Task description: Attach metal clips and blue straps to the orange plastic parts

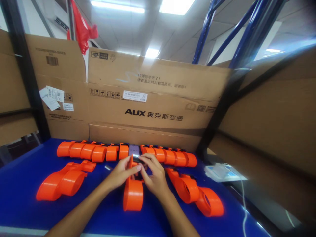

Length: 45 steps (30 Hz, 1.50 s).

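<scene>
Orange part (133,194) pinched at its far end by both hands (138,172); fingers hide that end.

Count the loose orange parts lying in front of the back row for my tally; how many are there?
5: two overlapping at the left, one under both hands, two at the right. Overlaps may hide others.
</scene>
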Tool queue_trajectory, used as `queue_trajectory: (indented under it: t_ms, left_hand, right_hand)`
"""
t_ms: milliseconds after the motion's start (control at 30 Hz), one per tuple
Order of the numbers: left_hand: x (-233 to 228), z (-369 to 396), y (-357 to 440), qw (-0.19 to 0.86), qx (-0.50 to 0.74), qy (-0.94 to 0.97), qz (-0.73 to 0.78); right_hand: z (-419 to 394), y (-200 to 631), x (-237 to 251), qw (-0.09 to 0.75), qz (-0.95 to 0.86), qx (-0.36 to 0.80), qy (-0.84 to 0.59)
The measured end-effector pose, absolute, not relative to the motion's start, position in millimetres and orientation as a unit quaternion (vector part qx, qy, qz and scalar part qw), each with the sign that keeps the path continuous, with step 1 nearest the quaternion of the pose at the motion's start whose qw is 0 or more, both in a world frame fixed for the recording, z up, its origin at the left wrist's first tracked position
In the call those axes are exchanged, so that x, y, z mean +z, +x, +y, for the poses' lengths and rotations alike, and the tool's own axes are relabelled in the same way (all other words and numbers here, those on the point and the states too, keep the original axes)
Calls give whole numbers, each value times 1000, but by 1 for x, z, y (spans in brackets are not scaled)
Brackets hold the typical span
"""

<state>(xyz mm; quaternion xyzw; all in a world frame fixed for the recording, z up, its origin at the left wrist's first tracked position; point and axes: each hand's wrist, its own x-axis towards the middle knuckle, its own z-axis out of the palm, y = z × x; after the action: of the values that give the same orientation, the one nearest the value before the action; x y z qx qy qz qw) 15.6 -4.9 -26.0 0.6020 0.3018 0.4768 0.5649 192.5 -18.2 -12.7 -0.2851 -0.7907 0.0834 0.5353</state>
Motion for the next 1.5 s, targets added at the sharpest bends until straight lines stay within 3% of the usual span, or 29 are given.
queue_trajectory:
  t_ms: [233,300,467,667,767,867,1133,1267,1500]
  left_hand:
    - [-29,0,9,595,523,536,292]
    - [-29,2,7,600,538,516,291]
    - [-29,4,6,590,558,491,316]
    - [-27,0,8,589,560,483,326]
    - [-26,-1,8,592,557,484,325]
    - [-26,0,9,584,549,500,328]
    - [-32,0,12,569,534,520,349]
    - [-38,2,13,561,527,528,359]
    - [-38,4,12,553,515,548,359]
  right_hand:
    - [-13,203,-5,509,-792,113,-317]
    - [-10,207,-8,446,-812,90,-365]
    - [-10,207,-20,187,-845,20,-500]
    - [-13,200,-28,111,-838,22,-534]
    - [-12,202,-28,128,-845,60,-516]
    - [-6,206,-27,197,-836,101,-501]
    - [-2,200,-24,527,-684,268,-427]
    - [-6,194,-26,550,-669,308,-394]
    - [-8,191,-24,514,-724,243,-390]
